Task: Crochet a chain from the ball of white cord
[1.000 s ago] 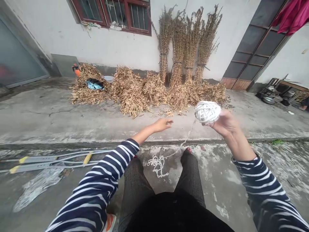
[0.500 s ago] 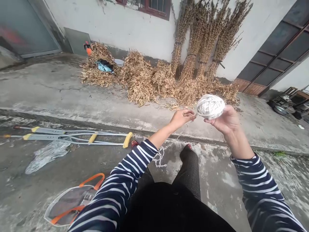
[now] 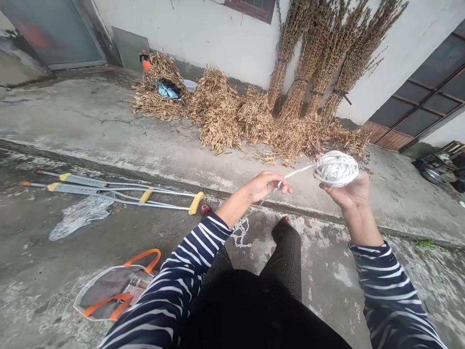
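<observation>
Two hands hold white yarn: the right hand (image 3: pixel 347 190) cups a round ball of white strip yarn (image 3: pixel 336 168), tightly wound in crisscross bands; the left hand (image 3: pixel 267 186) pinches a taut strand (image 3: pixel 296 172) leading from the ball, above loose loops (image 3: pixel 240 232) lying on concrete ground (image 3: pixel 54 271).

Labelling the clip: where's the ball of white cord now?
In the head view, the ball of white cord sits in the right hand, right of centre, with a strand running across to the left hand.
</observation>
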Tool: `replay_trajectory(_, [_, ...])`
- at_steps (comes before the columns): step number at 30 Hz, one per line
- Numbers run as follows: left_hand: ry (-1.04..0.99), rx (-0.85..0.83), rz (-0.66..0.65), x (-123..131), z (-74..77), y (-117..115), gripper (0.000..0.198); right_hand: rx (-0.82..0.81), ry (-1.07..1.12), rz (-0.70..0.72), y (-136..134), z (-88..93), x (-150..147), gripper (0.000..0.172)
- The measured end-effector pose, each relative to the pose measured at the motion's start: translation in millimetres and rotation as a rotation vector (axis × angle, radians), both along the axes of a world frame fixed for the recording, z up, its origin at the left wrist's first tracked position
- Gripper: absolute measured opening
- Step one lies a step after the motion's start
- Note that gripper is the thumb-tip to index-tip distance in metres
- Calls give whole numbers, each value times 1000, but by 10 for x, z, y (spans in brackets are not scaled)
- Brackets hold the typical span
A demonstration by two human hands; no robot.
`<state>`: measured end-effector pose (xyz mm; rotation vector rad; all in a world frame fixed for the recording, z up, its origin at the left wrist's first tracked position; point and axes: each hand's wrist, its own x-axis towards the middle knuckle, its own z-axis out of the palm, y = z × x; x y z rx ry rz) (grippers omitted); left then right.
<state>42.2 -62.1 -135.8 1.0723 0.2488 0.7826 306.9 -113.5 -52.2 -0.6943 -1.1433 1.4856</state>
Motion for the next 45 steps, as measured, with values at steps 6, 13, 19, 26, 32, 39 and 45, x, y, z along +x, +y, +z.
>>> replay_trajectory(6, [189, -11, -250, 16, -126, 51, 30, 104, -46, 41, -90, -83, -86, 66])
replay_trajectory(13, [625, 426, 461, 167, 201, 93, 18, 125, -139, -15, -104, 92, -284, 55])
replay_trajectory(19, [255, 183, 569, 327, -5, -311, 49, 121, -102, -145, -18, 115, -342, 61])
replay_trajectory(26, [220, 128, 733, 594, -188, -312, 38, 89, -123, -68, -18, 127, -682, 72])
replay_trajectory(32, [124, -23, 578, 454, -83, -312, 9, 133, -184, -118, -69, 285, -654, 92])
replay_trajectory(39, [72, -166, 49, -23, -61, -348, 29, 159, -197, -184, -35, 89, -277, 62])
replay_trajectory(45, [220, -199, -113, -118, -196, -157, 30, 199, -301, -179, -156, 127, -298, 56])
